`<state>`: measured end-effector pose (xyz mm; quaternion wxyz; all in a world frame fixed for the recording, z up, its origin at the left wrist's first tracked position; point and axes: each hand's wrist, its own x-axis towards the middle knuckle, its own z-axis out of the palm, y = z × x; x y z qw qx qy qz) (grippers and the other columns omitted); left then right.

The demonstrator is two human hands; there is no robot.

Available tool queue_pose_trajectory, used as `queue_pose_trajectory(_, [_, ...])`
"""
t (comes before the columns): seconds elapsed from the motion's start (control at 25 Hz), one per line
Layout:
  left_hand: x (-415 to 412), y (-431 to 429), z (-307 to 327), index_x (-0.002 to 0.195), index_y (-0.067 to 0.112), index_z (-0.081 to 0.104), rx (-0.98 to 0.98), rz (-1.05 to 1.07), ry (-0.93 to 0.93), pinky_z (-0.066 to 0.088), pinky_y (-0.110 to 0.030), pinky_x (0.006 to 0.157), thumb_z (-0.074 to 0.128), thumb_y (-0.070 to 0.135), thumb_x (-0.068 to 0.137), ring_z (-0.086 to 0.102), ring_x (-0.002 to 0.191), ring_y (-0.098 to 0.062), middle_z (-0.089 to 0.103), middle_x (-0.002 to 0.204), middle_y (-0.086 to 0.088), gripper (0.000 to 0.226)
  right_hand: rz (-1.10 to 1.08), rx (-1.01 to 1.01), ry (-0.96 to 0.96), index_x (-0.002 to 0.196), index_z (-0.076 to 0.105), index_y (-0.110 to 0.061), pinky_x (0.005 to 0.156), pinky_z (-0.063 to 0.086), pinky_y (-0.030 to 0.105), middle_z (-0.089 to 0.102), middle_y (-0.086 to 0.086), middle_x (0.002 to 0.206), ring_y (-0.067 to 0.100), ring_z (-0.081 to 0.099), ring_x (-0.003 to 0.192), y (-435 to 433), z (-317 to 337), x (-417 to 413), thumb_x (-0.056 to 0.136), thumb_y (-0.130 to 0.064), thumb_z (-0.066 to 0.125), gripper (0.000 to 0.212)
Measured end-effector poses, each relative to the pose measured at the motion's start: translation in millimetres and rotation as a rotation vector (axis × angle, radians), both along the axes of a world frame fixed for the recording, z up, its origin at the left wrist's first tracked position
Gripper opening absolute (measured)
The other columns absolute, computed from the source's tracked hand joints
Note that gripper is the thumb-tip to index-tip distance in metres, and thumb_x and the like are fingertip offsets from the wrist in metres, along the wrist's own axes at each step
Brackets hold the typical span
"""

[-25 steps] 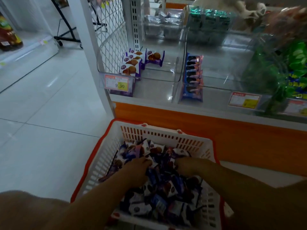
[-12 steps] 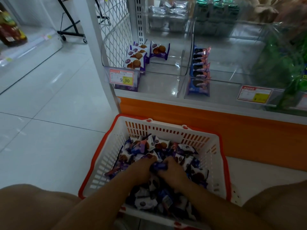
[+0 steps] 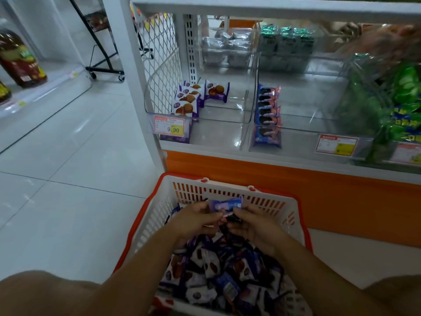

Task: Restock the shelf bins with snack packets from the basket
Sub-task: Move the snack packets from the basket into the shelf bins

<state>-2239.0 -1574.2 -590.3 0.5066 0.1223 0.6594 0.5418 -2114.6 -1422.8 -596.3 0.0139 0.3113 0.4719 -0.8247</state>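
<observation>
Bin access: 2 bins part bare, 1 full.
Left bin [image 3: 227, 133]: wafer packets [image 3: 185, 103] occupy the left side, right part free. Middle bin [image 3: 307, 110]: cookie packets [image 3: 267, 108] line the left wall, the rest free. Green packets [image 3: 373, 115] fill the right bin. The upper shelf [image 3: 273, 6] overhangs all 3.

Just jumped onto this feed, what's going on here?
A person is restocking. The left hand and right hand together pinch purple snack packets just above the pile in the white-and-red basket on the floor. They are not yet at the shelf. The clear left bin holds a short row of waffle biscuit packets; the next bin holds dark sandwich biscuit packets.
</observation>
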Motion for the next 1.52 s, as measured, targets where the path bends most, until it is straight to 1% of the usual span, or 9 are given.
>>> queue_pose_trajectory(0.28, [6.3, 4.8, 7.9, 0.120, 0.018, 0.063, 0.054, 0.095, -0.071, 0.056, -0.039, 0.089, 0.070, 0.019, 0.089, 0.069, 0.103, -0.022, 0.072, 0.111, -0.007, 0.032, -0.003, 0.028, 0.028, 0.118, 0.062, -0.007, 0.086, 0.055, 0.036, 0.069, 0.015, 0.113, 0.027, 0.066, 0.099, 6.3, 6.6, -1.5, 0.087, -0.011, 0.066, 0.031])
queue_pose_trajectory(0.44, [6.3, 6.2, 8.5, 0.126, 0.024, 0.061, 0.061, -0.034, 0.049, 0.053, -0.047, 0.095, 0.071, 0.020, 0.087, 0.068, 0.105, -0.024, 0.071, 0.113, -0.007, 0.040, 0.064, 0.297, -0.008, 0.110, 0.067, -0.018, 0.092, 0.055, 0.044, 0.069, 0.008, 0.112, 0.026, 0.068, 0.100, 1.1, 14.3, -5.3, 0.090, -0.015, 0.065, 0.021])
queue_pose_trajectory(0.6, [8.2, 7.1, 11.6, 0.117, 0.017, 0.066, 0.094, 0.083, 0.088, 0.055, -0.045, 0.092, 0.067, 0.015, 0.090, 0.068, 0.103, -0.027, 0.072, 0.105, -0.006, 0.027, 0.052, 0.276, 0.015, 0.120, 0.059, -0.023, 0.091, 0.056, 0.039, 0.068, 0.004, 0.112, 0.021, 0.068, 0.101, -6.9, 17.6, -8.5, 0.084, -0.020, 0.072, 0.038])
queue_pose_trajectory(0.72, [5.9, 6.6, 10.8, 0.116, 0.016, 0.065, 0.117, 0.186, 0.011, 0.057, -0.043, 0.089, 0.065, 0.013, 0.091, 0.065, 0.106, -0.036, 0.068, 0.094, -0.019, 0.026, 0.088, 0.360, -0.032, 0.114, 0.062, -0.016, 0.089, 0.056, 0.033, 0.069, 0.004, 0.111, 0.018, 0.067, 0.101, -8.2, 15.0, -9.3, 0.084, -0.024, 0.072, 0.033])
queue_pose_trajectory(0.96, [5.5, 10.5, 30.3, 0.111, 0.019, 0.070, 0.104, 0.218, 0.163, 0.056, -0.031, 0.086, 0.060, 0.027, 0.095, 0.070, 0.097, -0.016, 0.074, 0.104, -0.003, 0.021, -0.030, 0.316, 0.047, 0.115, 0.062, -0.009, 0.074, 0.057, 0.028, 0.070, 0.017, 0.102, 0.023, 0.070, 0.085, -3.5, 30.3, -9.6, 0.090, -0.014, 0.065, 0.026])
queue_pose_trajectory(1.12, [11.8, 20.9, 58.1, 0.105, 0.016, 0.072, 0.203, 0.232, 0.220, 0.057, -0.029, 0.081, 0.061, 0.021, 0.093, 0.071, 0.094, -0.016, 0.073, 0.103, -0.004, 0.017, -0.068, 0.252, 0.118, 0.110, 0.066, -0.014, 0.087, 0.057, 0.037, 0.073, 0.008, 0.102, 0.022, 0.070, 0.096, -6.9, 61.4, -2.1, 0.081, -0.020, 0.069, 0.030])
queue_pose_trajectory(1.32, [2.4, 63.2, 146.3, 0.118, 0.037, 0.061, 0.322, 0.166, 0.685, 0.053, -0.015, 0.076, 0.056, 0.032, 0.094, 0.062, 0.093, 0.008, 0.066, 0.104, 0.023, 0.025, -0.127, 0.692, 0.162, 0.104, 0.067, -0.023, 0.075, 0.056, 0.027, 0.074, -0.002, 0.093, 0.013, 0.071, 0.084, 53.1, 166.0, -4.8, 0.084, -0.023, 0.069, 0.020])
queue_pose_trajectory(1.4, [-13.0, 86.3, 169.1, 0.138, 0.038, 0.046, 0.299, 0.056, 0.962, 0.047, -0.018, 0.091, 0.051, 0.037, 0.097, 0.053, 0.112, 0.008, 0.055, 0.127, 0.024, 0.041, -0.193, 0.805, 0.200, 0.103, 0.066, -0.016, 0.075, 0.057, 0.026, 0.074, 0.000, 0.089, 0.015, 0.071, 0.081, 96.7, 206.8, -15.0, 0.083, -0.020, 0.071, 0.020])
queue_pose_trajectory(1.52, [-50.0, 124.9, 176.4, 0.154, 0.030, 0.016, 0.094, -0.169, 1.416, 0.016, -0.025, 0.115, 0.042, 0.043, 0.101, 0.021, 0.144, -0.007, 0.022, 0.159, 0.009, 0.061, -0.335, 1.046, 0.058, 0.096, 0.067, -0.004, 0.070, 0.052, 0.029, 0.069, 0.007, 0.080, 0.018, 0.064, 0.072, 167.9, 225.2, -47.1, 0.080, -0.020, 0.078, 0.024])
